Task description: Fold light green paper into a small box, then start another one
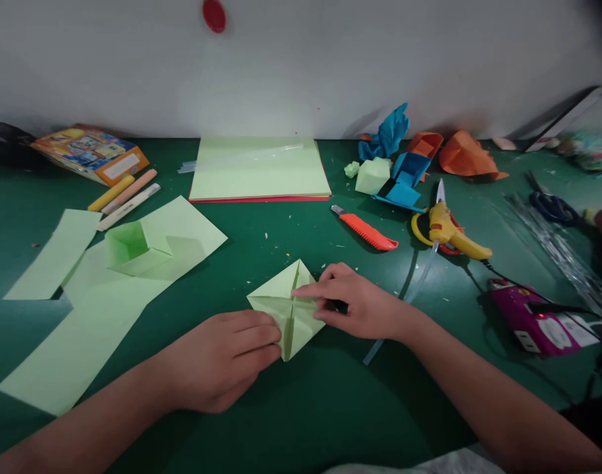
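Observation:
A folded square of pale green paper (275, 286) lies on the green table, turned like a diamond, its flaps meeting at the centre. My left hand (231, 355) has its fingers closed together on the lower left edge of this paper. From the right, my right hand (352, 299) touches it, the index finger pointing at the centre crease and the thumb and other fingers at the right edge. Left of them stands a small open green paper box (137, 250) on green paper strips.
Behind are a stack of green sheets (261, 174), a red cutter (364, 230), folded blue paper (404, 181) and orange paper (466, 155). A yellow glue gun (453, 234) lies over scissors, its cord running near a purple box (532, 319). Crayon-like sticks (127, 194) lie left.

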`<state>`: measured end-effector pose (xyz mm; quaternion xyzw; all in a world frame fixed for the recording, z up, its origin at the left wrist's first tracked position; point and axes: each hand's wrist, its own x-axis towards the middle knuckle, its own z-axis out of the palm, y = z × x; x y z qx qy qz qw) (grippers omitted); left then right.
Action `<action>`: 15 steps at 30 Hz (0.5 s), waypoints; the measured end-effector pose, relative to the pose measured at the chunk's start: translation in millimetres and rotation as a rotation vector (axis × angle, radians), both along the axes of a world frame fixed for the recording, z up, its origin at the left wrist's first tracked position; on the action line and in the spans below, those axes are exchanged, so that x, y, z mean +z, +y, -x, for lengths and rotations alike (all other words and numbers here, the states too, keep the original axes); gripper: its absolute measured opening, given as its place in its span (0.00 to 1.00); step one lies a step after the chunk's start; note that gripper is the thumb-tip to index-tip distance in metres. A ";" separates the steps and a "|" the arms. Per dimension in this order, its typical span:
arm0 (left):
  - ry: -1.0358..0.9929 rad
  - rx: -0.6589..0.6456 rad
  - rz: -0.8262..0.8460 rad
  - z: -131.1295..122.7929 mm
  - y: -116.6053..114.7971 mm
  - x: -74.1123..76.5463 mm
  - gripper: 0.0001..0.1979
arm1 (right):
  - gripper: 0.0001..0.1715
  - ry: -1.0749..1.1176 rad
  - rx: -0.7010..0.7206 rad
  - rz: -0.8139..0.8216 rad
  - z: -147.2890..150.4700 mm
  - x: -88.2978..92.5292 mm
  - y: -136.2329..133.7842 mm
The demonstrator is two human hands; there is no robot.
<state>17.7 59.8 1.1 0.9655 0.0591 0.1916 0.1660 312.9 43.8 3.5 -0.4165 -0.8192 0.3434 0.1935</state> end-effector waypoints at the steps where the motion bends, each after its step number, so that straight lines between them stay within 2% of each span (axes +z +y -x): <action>1: 0.005 0.006 0.007 -0.2 0.1 -0.3 0.16 | 0.28 -0.005 0.008 -0.023 1.4 -1.0 -0.4; 8: 0.094 -0.017 -0.003 -1.7 0.7 2.0 0.21 | 0.21 -0.002 0.026 -0.184 5.8 -11.6 0.5; 15: 0.102 -0.020 -0.022 -3.3 0.3 2.3 0.21 | 0.20 -0.013 0.035 -0.208 6.3 -13.4 -0.2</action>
